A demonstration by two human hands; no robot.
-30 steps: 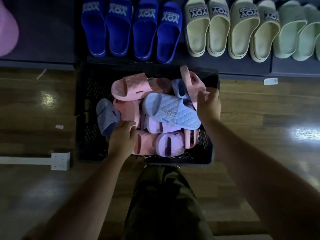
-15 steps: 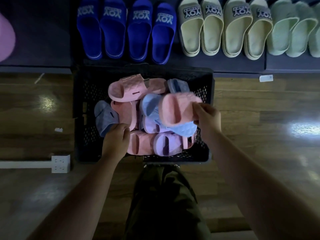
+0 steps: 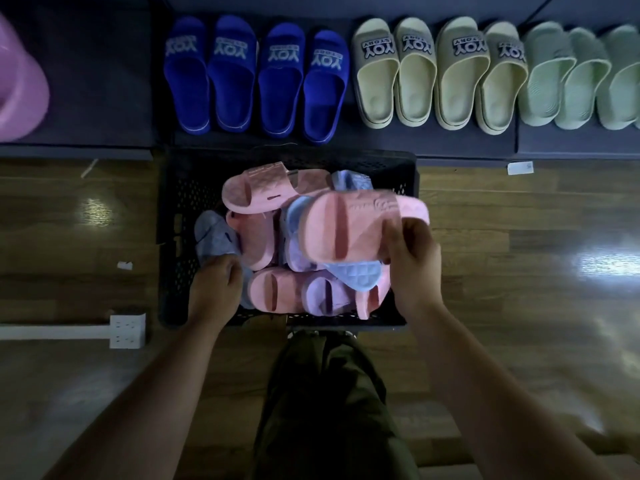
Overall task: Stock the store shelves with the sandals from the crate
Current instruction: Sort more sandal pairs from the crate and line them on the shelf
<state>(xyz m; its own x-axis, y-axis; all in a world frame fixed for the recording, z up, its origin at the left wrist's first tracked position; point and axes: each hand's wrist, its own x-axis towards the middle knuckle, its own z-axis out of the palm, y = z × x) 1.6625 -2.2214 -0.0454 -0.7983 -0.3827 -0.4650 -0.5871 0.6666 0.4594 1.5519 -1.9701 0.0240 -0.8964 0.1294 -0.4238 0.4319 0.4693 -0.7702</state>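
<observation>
A black perforated crate (image 3: 173, 216) stands on the floor in front of me, piled with several pink, lilac, light blue and grey sandals. My right hand (image 3: 414, 261) grips a pink sandal (image 3: 346, 230) by its edge and holds it sole-up above the pile. My left hand (image 3: 216, 289) is down in the crate's left side, its curled fingers on a grey sandal (image 3: 211, 237). A low dark shelf (image 3: 104, 98) runs along the far side, behind the crate.
On the shelf stand two pairs of blue sandals (image 3: 254, 77), two pairs of pale yellow sandals (image 3: 440, 74) and green sandals (image 3: 568, 77). A pink object (image 3: 17, 91) sits at far left. A white power strip (image 3: 126, 327) lies on the wooden floor.
My right hand has pulled the pink sandal off the crate's right side, turned it sole-up and lifted it over the pile. My left hand slid left onto the grey sandal.
</observation>
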